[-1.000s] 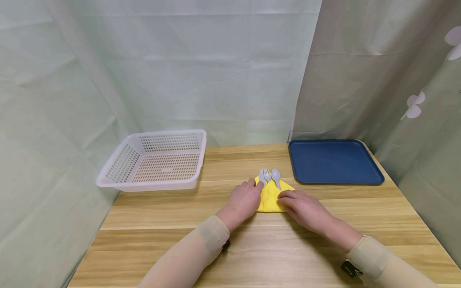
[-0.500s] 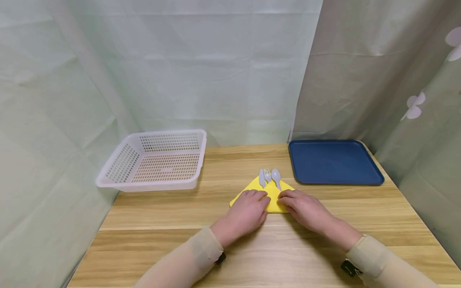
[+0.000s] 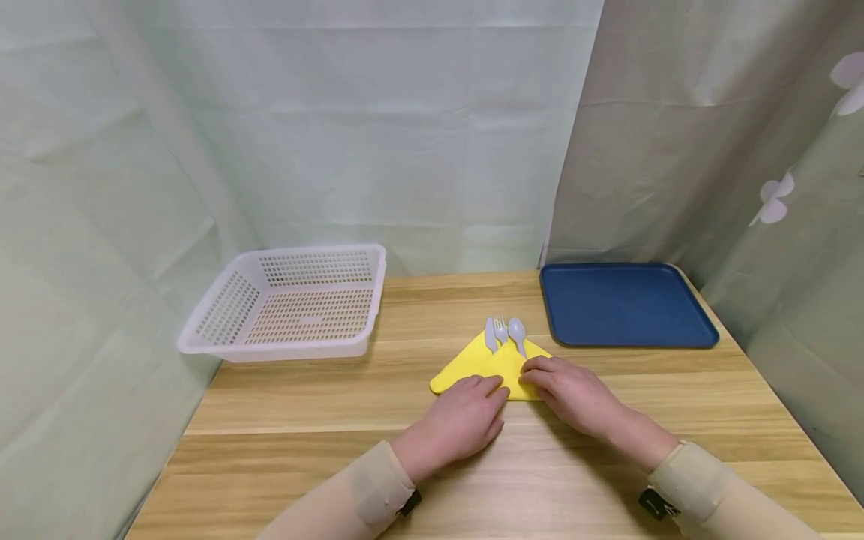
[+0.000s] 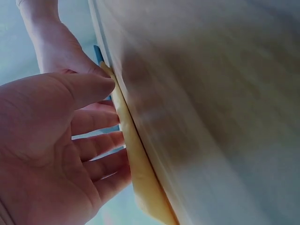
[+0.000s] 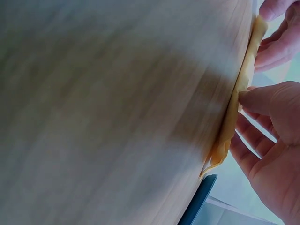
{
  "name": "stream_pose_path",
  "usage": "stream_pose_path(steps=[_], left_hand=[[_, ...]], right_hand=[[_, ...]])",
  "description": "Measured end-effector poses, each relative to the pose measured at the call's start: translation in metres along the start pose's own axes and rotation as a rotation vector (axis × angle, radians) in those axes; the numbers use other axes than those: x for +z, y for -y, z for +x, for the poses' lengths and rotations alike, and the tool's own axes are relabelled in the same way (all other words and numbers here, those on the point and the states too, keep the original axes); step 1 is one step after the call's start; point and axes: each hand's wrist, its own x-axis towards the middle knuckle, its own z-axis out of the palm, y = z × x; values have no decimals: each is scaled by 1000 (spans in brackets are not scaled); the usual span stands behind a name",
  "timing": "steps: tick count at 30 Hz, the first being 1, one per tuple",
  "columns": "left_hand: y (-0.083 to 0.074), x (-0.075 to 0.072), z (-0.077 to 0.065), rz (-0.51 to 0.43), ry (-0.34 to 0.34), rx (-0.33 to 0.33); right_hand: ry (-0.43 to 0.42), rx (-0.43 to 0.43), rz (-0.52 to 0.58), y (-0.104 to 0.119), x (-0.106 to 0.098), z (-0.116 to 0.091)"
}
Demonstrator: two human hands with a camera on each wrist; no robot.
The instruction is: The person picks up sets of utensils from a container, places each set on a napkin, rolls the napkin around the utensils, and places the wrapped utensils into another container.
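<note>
A yellow napkin (image 3: 466, 365), folded to a broad point at the top, lies flat on the wooden table. The heads of a light-coloured knife (image 3: 490, 336), a fork (image 3: 500, 329) and a spoon (image 3: 517, 331) stick out of its fold side by side; their lower ends are hidden inside. My left hand (image 3: 459, 418) rests its fingertips on the napkin's lower edge, fingers fairly straight in the left wrist view. On the other side, my right hand (image 3: 572, 391) lays gently bent fingertips on the napkin's right part, covering that corner. Neither hand grips anything.
A white perforated basket (image 3: 297, 350) stands at the back left of the table (image 3: 283, 450). At the back right lies a dark blue tray (image 3: 624, 304). Hanging curtains (image 3: 378, 150) close off the back and both sides.
My left hand has slid down from beside the knife to the napkin's lower edge, uncovering the napkin's left corner. The right hand has stayed in place.
</note>
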Motion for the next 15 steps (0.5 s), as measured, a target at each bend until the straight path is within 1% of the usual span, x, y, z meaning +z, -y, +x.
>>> stream_pose_path(steps=[5, 15], left_hand=[[-1, 1, -1, -9, -13, 2], [0, 2, -2, -15, 1, 9]], right_hand=[[4, -7, 6, -1, 0, 0], [3, -1, -6, -1, 1, -1]])
